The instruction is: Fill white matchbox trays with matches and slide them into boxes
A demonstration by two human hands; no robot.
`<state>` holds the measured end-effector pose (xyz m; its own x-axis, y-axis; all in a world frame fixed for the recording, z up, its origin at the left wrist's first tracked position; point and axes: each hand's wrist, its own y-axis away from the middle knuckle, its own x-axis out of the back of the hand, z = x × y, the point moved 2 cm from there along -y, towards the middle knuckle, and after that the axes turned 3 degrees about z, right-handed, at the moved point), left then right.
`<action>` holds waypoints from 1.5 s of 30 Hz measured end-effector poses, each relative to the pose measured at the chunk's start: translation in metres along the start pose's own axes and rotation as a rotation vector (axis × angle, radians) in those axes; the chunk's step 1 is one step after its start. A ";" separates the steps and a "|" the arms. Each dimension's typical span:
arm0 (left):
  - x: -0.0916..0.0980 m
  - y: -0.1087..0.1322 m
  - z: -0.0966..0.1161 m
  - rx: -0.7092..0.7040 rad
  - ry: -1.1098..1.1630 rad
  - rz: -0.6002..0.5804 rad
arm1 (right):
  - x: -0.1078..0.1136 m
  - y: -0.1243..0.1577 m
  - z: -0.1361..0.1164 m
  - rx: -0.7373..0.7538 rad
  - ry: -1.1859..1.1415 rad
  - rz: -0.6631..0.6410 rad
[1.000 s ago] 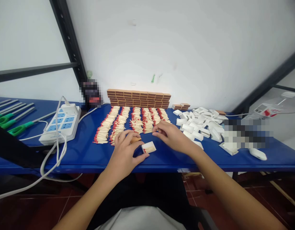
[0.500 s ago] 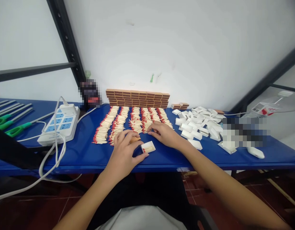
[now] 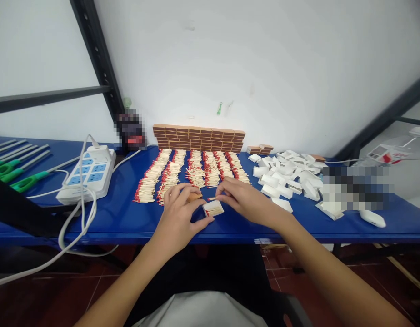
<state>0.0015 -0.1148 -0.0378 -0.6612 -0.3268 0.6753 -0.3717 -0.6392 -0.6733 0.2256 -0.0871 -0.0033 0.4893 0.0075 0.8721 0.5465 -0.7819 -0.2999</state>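
My left hand holds a brown matchbox sleeve under its curled fingers, while its thumb and index finger rest at the white inner tray. Several red-tipped matches lie in that tray. Just above the tray's right end, my right hand pinches a match with its red head pointing left. Behind both hands, rows of red-tipped matches lie on the blue table.
Brown matchboxes are stacked along the wall. White trays lie heaped at the right, near a white device and a plastic bottle. At the left are a power strip and green-handled tools.
My right hand has moved from the match rows toward the tray and now has a match between its fingertips. My left hand stays around the sleeve and tray. The view has shifted slightly.
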 end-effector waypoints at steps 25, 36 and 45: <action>-0.001 0.001 -0.001 -0.011 -0.004 0.015 | -0.010 -0.029 0.035 -0.009 -0.014 0.051; -0.001 0.001 -0.001 -0.009 -0.004 0.007 | -0.016 -0.033 0.041 -0.003 -0.028 0.042; -0.001 0.001 -0.001 -0.014 -0.002 0.010 | -0.019 -0.034 0.044 0.020 -0.026 0.051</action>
<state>0.0014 -0.1142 -0.0392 -0.6633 -0.3346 0.6694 -0.3744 -0.6260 -0.6840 0.2275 -0.0331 -0.0264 0.5344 -0.0159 0.8451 0.5336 -0.7690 -0.3519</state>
